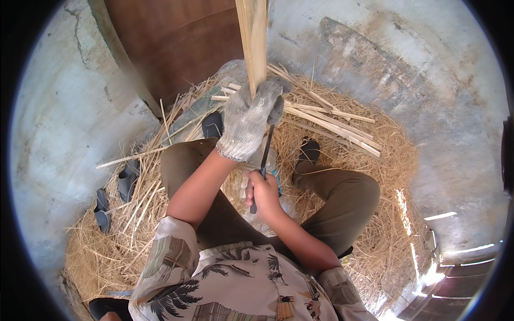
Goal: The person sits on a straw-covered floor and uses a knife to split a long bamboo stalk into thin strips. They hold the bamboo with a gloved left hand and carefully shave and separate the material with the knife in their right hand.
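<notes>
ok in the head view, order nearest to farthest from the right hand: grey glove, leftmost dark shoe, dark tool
1. Dark tool: in the right hand
2. Grey glove: on the left hand, ahead
3. Leftmost dark shoe: far left

There are two hands, left [249, 120] and right [263, 195], one glove [241, 134], one dark tool [266, 147], two loose shoes [128, 181], one shirt [246, 278]; pale sticks [257, 48] (many overlapping) defy an exact count.

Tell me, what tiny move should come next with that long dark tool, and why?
Perhaps the right grip should draw the dark tool back slightly: its far end looks very near the gloved left grip, which holds the upright wooden strips.
</notes>
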Available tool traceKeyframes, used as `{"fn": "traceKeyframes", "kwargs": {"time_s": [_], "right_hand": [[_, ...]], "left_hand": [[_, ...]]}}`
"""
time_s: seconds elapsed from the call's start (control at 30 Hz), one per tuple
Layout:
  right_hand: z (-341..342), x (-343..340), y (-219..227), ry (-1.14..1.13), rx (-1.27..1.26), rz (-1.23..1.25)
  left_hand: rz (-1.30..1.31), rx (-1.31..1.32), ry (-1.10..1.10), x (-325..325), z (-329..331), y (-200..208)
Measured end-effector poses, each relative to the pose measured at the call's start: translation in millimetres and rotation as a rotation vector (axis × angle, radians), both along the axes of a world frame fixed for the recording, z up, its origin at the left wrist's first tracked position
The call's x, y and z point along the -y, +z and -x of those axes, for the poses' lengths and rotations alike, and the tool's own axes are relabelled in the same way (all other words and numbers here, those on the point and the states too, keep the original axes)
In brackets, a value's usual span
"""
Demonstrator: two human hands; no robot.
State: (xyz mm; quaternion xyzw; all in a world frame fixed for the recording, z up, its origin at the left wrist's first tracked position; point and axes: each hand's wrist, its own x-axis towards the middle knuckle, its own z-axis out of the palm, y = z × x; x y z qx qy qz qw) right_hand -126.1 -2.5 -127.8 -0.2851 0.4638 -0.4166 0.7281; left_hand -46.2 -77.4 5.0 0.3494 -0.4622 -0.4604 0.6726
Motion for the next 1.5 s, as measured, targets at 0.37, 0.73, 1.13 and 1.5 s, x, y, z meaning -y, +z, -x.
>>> {"fn": "traceKeyframes", "kwargs": {"time_s": [0.37, 0.73, 1.13, 1.5], "right_hand": [[-5, -5, 2, -0.158, 0.095, 0.178], [12, 14, 6, 0.083, 0.303, 0.003], [13, 13, 3, 0.12, 0.187, -0.037], [17, 14, 13, 0.18, 0.107, -0.086]], "left_hand": [[-0.035, -0.007, -0.078, -6, 0, 5], [0.13, 0.026, 0.03, 11, -9, -19], [0.023, -0.093, -0.064, 14, -19, -32], [0.1, 0.054, -0.102, 14, -19, -33]]}}
